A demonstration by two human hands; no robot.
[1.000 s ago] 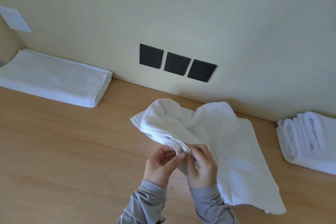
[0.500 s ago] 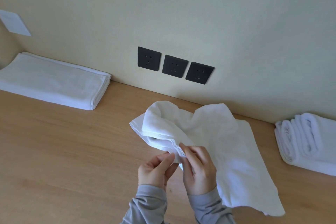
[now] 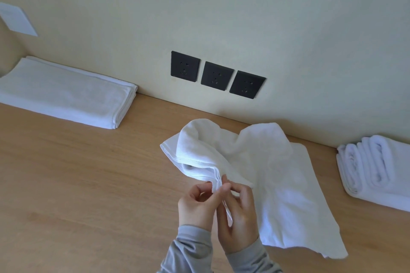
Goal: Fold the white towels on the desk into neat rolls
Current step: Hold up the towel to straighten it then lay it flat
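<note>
Pinching layered hem of white towel [image 3: 277,173] with both left hand [image 3: 197,205] and right hand [image 3: 240,215]; rest slumped on table [image 3: 66,184], centre-right. Best: align edges, slide apart, flatten before rolling.

Three black sockets [image 3: 217,76] on the cream wall [image 3: 221,6].

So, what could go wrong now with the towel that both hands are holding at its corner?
1. The left hand and right hand pinch only one bunched corner of the loose towel; the layers may slip and the edges end uneven.
2. The towel lies crumpled on the desk; rolled without flattening, it would probably come out lumpier than the rolled towels.
</note>
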